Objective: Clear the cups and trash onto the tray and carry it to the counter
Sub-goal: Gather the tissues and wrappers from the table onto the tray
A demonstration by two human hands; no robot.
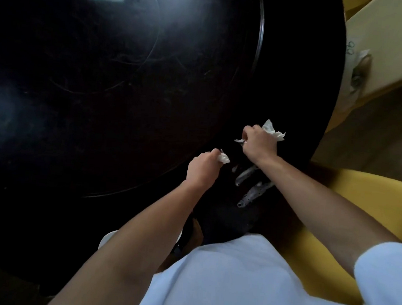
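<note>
My left hand [202, 168] hovers over the black round table [103, 96] near its front right edge and pinches a small crumpled white tissue [224, 158]. My right hand [259, 143] is a little farther right and grips a larger crumpled white napkin [272, 130] that sticks out past the knuckles. A thin scrap also shows at its fingertips. Below the right wrist lie silvery, crinkled wrappers [252, 189] on the dark surface. No tray or cups can be made out in the dark.
A raised round turntable [259, 36] covers most of the table. A pale wooden chair [391, 47] stands at the upper right, a yellow seat [350, 200] at the right. A white rim [108, 237] peeks out under my left forearm.
</note>
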